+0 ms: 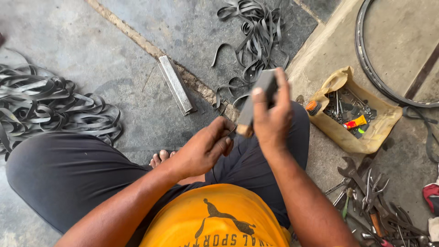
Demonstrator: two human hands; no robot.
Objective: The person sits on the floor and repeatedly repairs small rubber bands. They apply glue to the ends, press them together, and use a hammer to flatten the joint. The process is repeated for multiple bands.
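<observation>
Seated on the concrete floor (pixel 137 59), I gripped a grey block (pixel 256 103) upright in my right hand (pixel 272 119) over my lap, my left hand (pixel 206 148) pinching a small dark piece (pixel 232 132) beside its lower end, work apparently unfinished.

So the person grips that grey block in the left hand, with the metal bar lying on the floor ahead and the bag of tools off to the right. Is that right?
Not quite: the head view shows the grey block in the right hand, not the left. The left hand pinches something small beside it. The metal bar and bag of tools are as you say.
</observation>
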